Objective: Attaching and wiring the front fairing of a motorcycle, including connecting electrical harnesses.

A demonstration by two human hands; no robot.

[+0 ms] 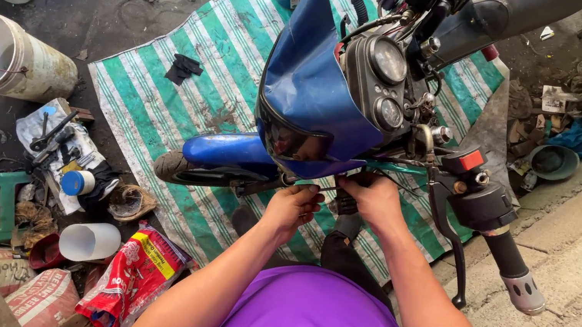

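Blue fairing [310,89] of the motorcycle sits above both hands: left hand [292,206] and right hand [376,199] curl closed on something hidden beneath it, so fingers should probably work slowly by feel, clear of cables.

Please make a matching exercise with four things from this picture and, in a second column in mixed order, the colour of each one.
Things:
1. motorcycle fairing
2. bucket lying on its side
3. handlebar switch button
4. person's shirt

Colours:
a. purple
b. red
c. blue
d. white

Pairs: 1-c, 2-d, 3-b, 4-a
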